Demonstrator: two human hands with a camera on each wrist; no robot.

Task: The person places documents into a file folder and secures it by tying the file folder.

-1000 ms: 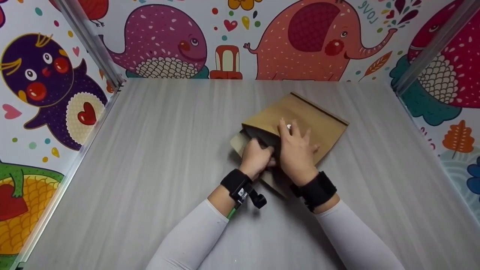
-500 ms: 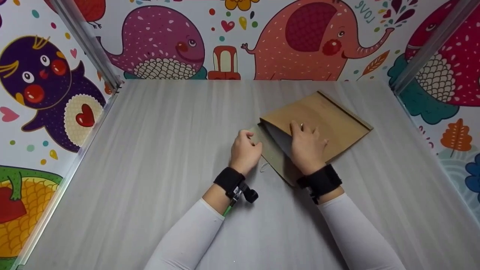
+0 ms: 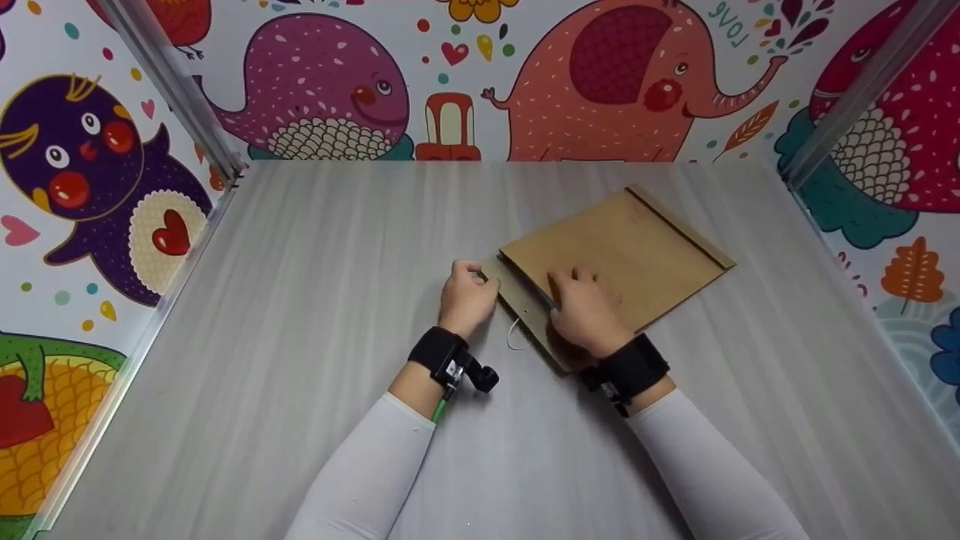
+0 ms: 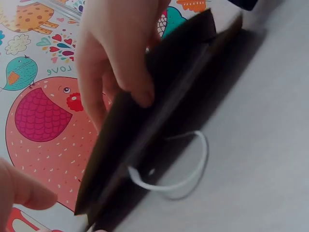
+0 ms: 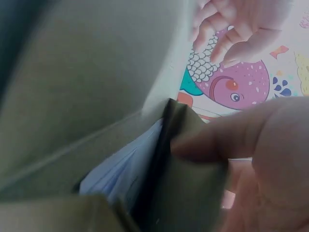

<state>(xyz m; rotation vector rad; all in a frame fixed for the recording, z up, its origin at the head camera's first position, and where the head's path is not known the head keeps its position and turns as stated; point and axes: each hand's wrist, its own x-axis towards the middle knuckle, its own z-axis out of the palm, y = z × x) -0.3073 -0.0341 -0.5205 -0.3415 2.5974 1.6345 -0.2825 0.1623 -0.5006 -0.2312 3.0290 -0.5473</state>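
Note:
A brown paper document envelope (image 3: 615,247) lies slanted on the table, its mouth and flap (image 3: 525,304) towards the person. My right hand (image 3: 589,311) grips the front panel at the mouth; in the left wrist view its thumb (image 4: 142,92) hooks over the edge while the fingers lie on the outside. White sheets (image 5: 120,169) show inside the envelope in the right wrist view. A white string loop (image 3: 515,335) hangs off the flap. Beside the flap's left corner, my left hand (image 3: 469,300) has its fingers loosely bent at the edge, the thumb (image 4: 29,191) standing apart from the paper.
The pale wood-grain table (image 3: 322,300) extends around the envelope. Behind it stands a back wall (image 3: 480,75) printed with cartoon animals, with metal posts (image 3: 180,90) at the corners. Both wrists wear black camera straps (image 3: 439,352).
My left hand has come out of the envelope's mouth and moved left to the flap corner. The envelope has shifted right overall, and its mouth is narrower. The right hand has curled over the mouth's edge.

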